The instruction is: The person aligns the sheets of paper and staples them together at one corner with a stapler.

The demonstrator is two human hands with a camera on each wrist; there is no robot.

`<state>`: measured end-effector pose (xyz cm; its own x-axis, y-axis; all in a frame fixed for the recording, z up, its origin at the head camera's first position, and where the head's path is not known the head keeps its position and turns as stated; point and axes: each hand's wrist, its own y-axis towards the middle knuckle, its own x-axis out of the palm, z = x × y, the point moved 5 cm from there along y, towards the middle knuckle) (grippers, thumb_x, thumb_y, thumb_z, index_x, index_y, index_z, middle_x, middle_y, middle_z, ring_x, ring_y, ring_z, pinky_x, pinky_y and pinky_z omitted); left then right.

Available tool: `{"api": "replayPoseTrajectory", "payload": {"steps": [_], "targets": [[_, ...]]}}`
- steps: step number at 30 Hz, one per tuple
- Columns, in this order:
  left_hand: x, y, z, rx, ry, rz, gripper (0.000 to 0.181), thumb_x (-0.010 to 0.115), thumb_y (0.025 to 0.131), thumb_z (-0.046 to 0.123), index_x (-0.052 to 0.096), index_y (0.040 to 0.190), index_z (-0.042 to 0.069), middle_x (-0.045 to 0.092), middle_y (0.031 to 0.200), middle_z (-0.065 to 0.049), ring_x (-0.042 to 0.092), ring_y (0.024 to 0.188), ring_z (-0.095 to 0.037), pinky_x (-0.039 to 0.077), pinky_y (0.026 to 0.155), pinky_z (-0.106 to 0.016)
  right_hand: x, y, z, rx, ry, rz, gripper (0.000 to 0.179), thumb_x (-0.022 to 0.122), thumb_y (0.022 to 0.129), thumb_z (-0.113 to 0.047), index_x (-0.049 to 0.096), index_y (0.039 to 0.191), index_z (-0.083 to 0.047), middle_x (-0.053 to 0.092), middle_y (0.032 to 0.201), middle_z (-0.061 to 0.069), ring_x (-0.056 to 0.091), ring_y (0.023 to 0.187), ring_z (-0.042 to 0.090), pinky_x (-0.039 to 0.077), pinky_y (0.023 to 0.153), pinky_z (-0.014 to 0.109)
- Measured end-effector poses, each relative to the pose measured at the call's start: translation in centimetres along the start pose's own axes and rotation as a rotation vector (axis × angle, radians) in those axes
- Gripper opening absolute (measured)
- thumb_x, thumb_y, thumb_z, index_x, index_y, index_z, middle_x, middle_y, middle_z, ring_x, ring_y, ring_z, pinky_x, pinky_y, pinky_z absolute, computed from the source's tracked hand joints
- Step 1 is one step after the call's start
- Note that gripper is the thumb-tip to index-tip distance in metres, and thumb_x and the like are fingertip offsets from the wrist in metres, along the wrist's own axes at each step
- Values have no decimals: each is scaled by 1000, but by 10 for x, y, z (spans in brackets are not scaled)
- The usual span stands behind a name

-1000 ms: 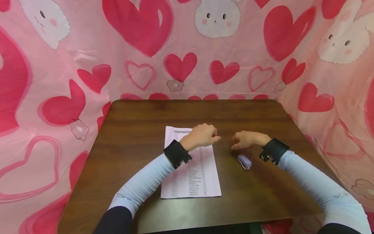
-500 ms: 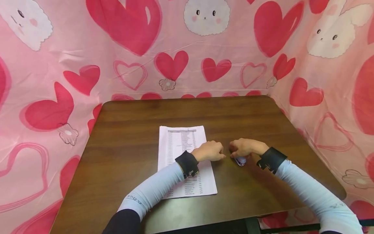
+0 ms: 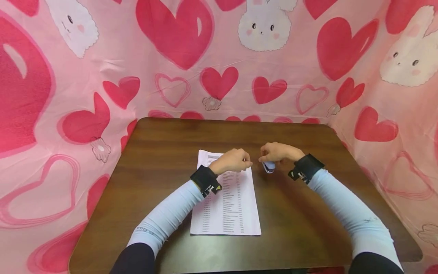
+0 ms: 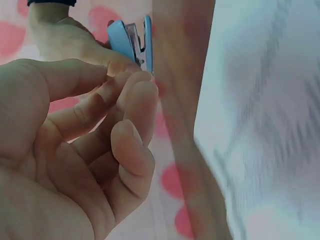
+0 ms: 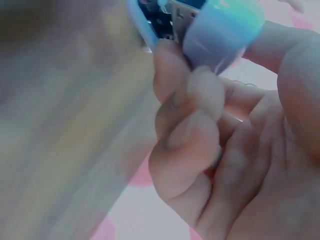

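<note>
My right hand (image 3: 276, 152) grips a small light-blue stapler (image 3: 269, 166) by one end, above the table to the right of the papers. In the right wrist view the stapler (image 5: 222, 32) shows its rounded cover and metal inside, with fingers curled beneath it. The left wrist view shows the stapler (image 4: 121, 40) with its two arms spread apart. My left hand (image 3: 232, 160) hovers over the upper right part of a stack of printed sheets (image 3: 224, 205). Its fingers are loosely curled, with nothing visible between them in the left wrist view.
The brown wooden table (image 3: 161, 163) has its back edge near a pink cloth (image 3: 219, 53) printed with hearts and rabbits, which also hangs at both sides. Black bands (image 3: 206, 180) circle both wrists.
My right hand has gone down to the stapler, taken hold of it and lifted it toward the papers. My left hand dipped, then rose again over the sheets. The head view shifted slightly.
</note>
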<state>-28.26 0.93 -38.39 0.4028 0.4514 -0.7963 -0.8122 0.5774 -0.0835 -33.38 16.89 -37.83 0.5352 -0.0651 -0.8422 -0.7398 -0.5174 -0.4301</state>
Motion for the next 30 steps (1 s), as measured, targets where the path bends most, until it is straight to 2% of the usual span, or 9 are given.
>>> {"api": "replayPoseTrajectory", "payload": {"steps": [3,7,10,14,17,23,26,30], "targets": [[-18,-5,-15,-51,-49,0,23,59,97,26,72,102,8,71,86,-7,66,73,-20,49,61,-28,-14,21,-5,4,0,34,22,64,93,-30,61,94,-8,59,75,7,56,55,26,52,52,43],[-37,-12,-37,-96,-92,65,21,60,96,28,72,98,10,71,88,-11,64,75,-25,48,60,-31,-22,45,-5,28,25,96,23,62,93,-29,62,97,-7,60,76,9,59,59,33,52,56,47],[-44,-18,-57,-123,-112,116,26,59,96,28,72,101,7,69,86,-12,62,72,-25,47,58,-31,-21,57,3,62,52,156,25,62,93,-28,62,101,-5,61,79,10,60,62,34,52,57,47],[-48,-27,-85,-235,-96,162,30,59,96,30,71,106,5,67,83,-10,60,66,-22,46,55,-31,-16,69,11,85,116,223,27,61,93,-28,61,104,-3,60,78,11,57,57,30,52,53,41],[-52,-32,-101,-309,-78,192,31,61,94,32,68,109,6,64,87,-9,60,65,-23,47,54,-31,-11,78,14,98,153,257,29,61,94,-30,61,106,-3,60,78,12,53,52,25,49,49,35],[-53,-35,-114,-376,-80,172,41,63,91,35,57,119,5,61,107,-15,61,67,-25,51,54,-32,-8,84,18,133,174,324,31,59,93,-30,61,105,-1,61,78,12,55,51,23,49,46,33],[-50,-35,-117,-398,-52,169,46,63,91,35,54,123,4,60,112,-16,61,69,-26,51,54,-33,-2,86,19,149,169,329,30,60,94,-30,61,105,-2,61,79,11,57,52,23,50,48,33],[-48,-32,-110,-348,20,205,45,63,91,33,54,124,3,60,117,-17,60,94,-31,51,78,-43,6,90,22,194,170,307,36,60,95,-36,62,109,-3,61,80,11,57,53,23,51,50,34]]}}
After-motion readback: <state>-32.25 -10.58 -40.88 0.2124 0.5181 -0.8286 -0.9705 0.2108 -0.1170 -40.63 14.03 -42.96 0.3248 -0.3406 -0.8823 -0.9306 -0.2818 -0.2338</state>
